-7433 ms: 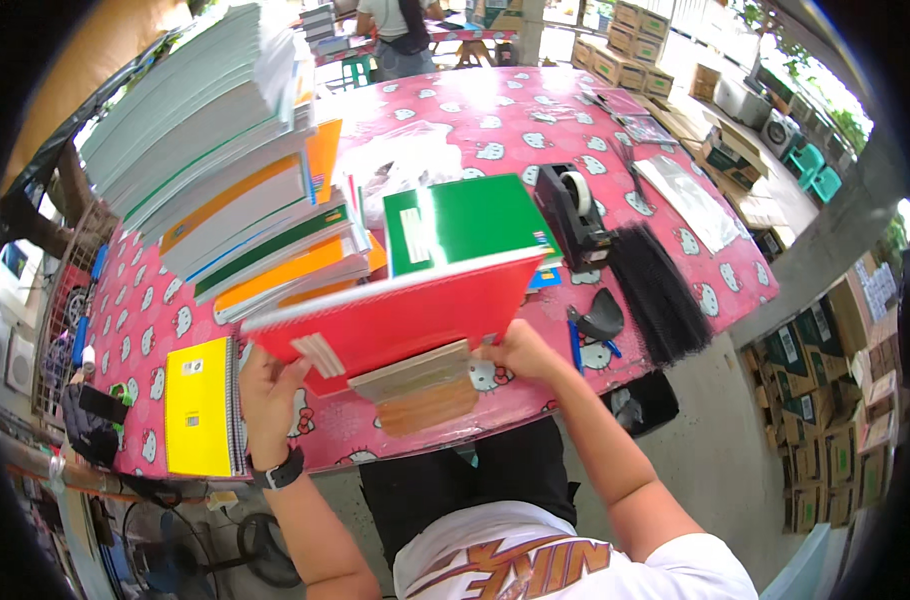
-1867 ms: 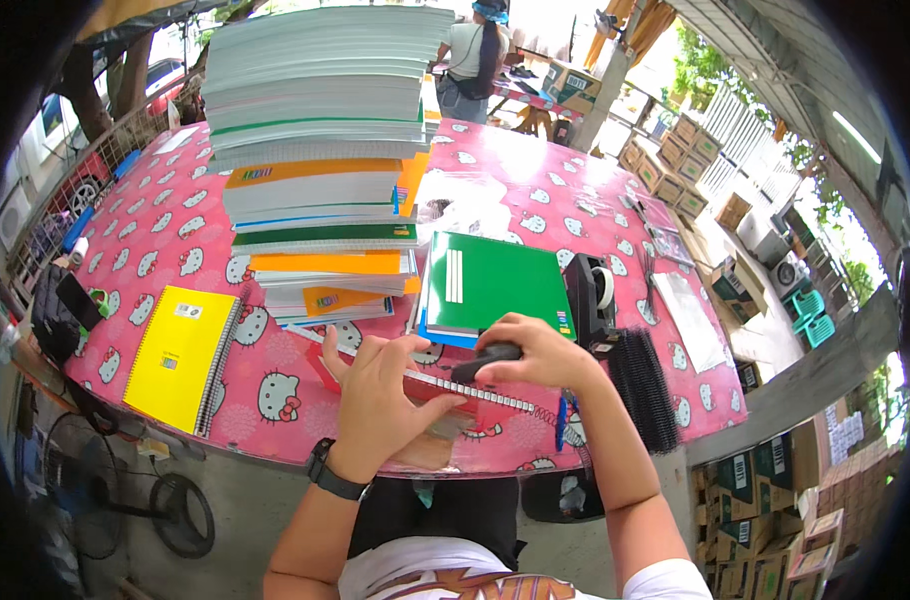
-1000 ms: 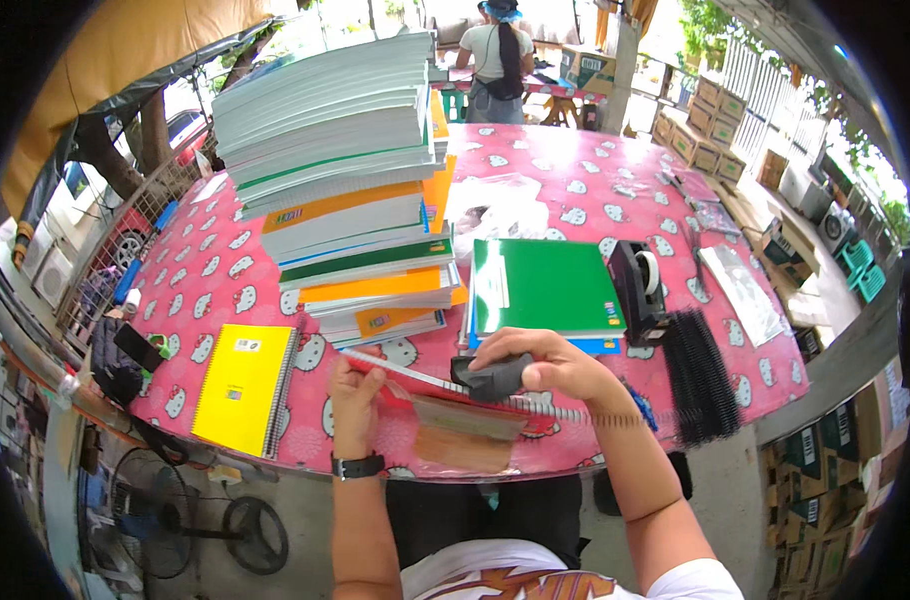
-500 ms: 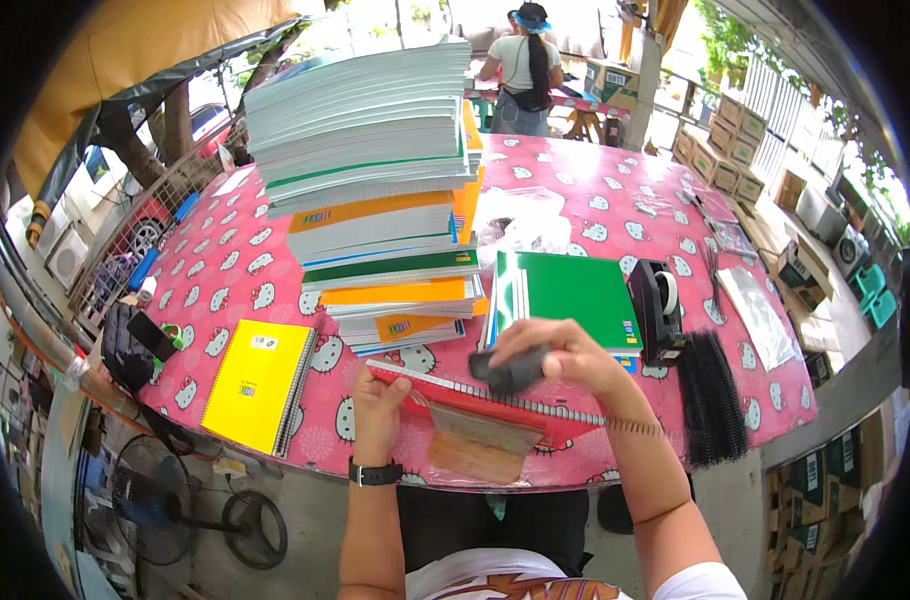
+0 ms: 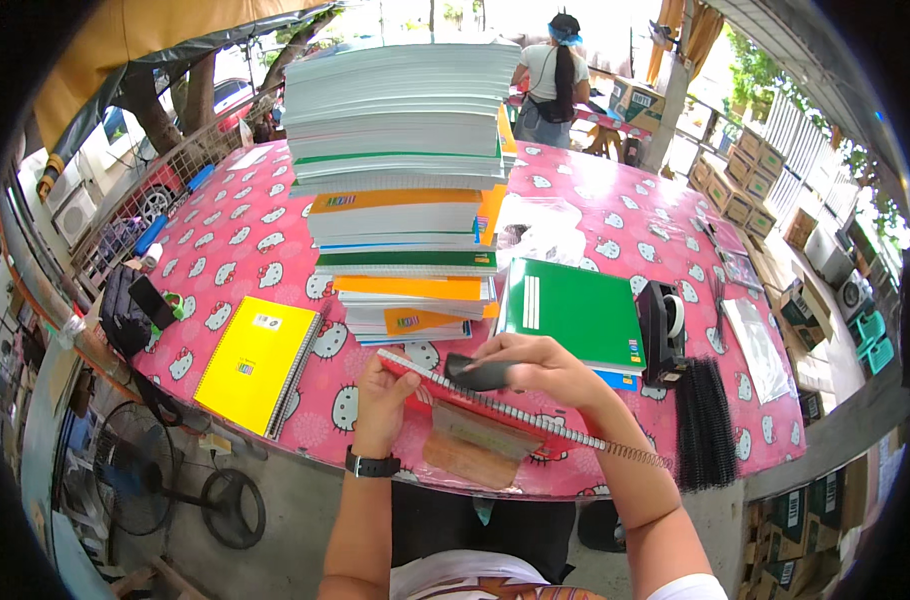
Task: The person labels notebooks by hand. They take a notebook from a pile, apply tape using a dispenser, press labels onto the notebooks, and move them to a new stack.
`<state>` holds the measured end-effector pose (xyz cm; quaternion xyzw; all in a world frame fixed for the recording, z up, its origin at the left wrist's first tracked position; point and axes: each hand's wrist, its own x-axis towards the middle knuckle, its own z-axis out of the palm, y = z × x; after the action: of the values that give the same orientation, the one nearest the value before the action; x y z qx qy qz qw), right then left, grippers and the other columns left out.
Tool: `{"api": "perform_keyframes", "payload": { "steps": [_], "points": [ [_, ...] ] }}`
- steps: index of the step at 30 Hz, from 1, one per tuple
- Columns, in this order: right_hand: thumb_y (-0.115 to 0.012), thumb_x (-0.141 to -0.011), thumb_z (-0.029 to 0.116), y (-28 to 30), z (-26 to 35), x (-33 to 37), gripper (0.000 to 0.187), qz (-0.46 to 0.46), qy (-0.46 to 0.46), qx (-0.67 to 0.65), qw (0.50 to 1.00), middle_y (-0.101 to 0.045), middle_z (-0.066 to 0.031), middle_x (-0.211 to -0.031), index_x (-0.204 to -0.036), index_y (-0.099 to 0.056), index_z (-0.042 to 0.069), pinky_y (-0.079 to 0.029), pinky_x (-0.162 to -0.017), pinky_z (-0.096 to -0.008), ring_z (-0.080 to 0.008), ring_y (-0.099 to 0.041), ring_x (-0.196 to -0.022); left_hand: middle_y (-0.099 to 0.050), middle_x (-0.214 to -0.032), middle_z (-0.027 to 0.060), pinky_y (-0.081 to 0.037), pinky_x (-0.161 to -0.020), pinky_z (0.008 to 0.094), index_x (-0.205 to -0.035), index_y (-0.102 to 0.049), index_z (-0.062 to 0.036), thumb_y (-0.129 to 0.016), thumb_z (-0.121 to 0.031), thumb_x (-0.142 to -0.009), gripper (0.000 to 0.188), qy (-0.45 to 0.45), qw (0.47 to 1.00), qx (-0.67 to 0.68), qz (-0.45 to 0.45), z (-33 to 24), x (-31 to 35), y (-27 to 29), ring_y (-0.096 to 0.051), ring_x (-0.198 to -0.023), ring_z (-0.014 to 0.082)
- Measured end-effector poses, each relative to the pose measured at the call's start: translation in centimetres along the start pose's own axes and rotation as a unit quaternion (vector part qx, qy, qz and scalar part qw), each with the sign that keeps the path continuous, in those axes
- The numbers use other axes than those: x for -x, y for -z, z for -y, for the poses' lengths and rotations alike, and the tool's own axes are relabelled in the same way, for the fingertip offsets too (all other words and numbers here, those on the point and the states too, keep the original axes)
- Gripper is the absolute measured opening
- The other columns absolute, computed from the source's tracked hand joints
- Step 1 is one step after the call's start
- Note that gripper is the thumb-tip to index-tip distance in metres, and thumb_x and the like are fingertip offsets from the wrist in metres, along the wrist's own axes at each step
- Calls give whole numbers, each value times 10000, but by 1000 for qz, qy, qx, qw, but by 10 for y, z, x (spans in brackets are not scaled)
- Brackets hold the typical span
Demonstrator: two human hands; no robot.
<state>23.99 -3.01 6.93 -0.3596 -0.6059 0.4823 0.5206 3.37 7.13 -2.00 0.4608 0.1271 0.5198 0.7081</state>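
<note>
Near the front edge of the table (image 5: pixel 655 245), the red notebook (image 5: pixel 487 408) runs lengthwise from upper left to lower right, coiled spine (image 5: pixel 535 421) uppermost. The left hand (image 5: pixel 380 405) pinches its left end; the right hand (image 5: pixel 543 368) grasps a dark tool (image 5: pixel 477 374) (a green notebook (image 5: pixel 580 312) beyond bears coloured lettering (image 5: pixel 636 352)).

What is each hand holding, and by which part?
Left hand: red notebook, near its coiled edge's left end. Right hand: dark handheld tool, by its right end.

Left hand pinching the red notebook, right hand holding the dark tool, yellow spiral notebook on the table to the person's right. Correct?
No: the yellow spiral notebook is to the person's left, per the head view. Left hand pinches the red notebook, right hand holds the dark tool.
</note>
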Motion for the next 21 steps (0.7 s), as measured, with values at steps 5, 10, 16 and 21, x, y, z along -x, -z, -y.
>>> {"api": "perform_keyframes", "payload": {
  "steps": [5,10,16,21],
  "points": [
    [-620,-843,409,4,-2,-7,471,-35,-67,188,979,-588,-130,-971,-1006,-656,-31,-455,-770,-323,-197,-553,-890,-569,-997,58,-526,-608,296,-1320,-403,-15,-629,29,-801,568,-18,998,38,-40,0,4,-11,-579,-776,135],
    [-626,-849,382,3,4,-26,469,-51,-130,346,928,-591,-129,-996,-981,-649,-68,-457,-754,-297,-186,-555,-893,-572,-1014,48,-516,-668,286,-1319,-418,-4,-607,28,-826,530,-35,992,86,-89,10,-1,-8,-573,-839,124],
    [-610,-858,412,-2,-5,-33,474,-14,-58,346,936,-608,-142,-943,-967,-659,-48,-447,-806,-339,-226,-567,-921,-548,-1153,70,-421,-932,312,-1328,-400,32,-558,-18,-878,479,-16,992,94,-84,2,3,-10,-528,-1051,165],
    [-608,-857,411,0,-19,-39,459,-27,-45,198,979,-592,-103,-887,-937,-660,-37,-439,-722,-319,-181,-534,-811,-526,-1212,92,-346,-1007,304,-1337,-382,54,-579,-14,-866,515,30,992,105,-66,-3,2,-12,-474,-1141,166]
  ]
}}
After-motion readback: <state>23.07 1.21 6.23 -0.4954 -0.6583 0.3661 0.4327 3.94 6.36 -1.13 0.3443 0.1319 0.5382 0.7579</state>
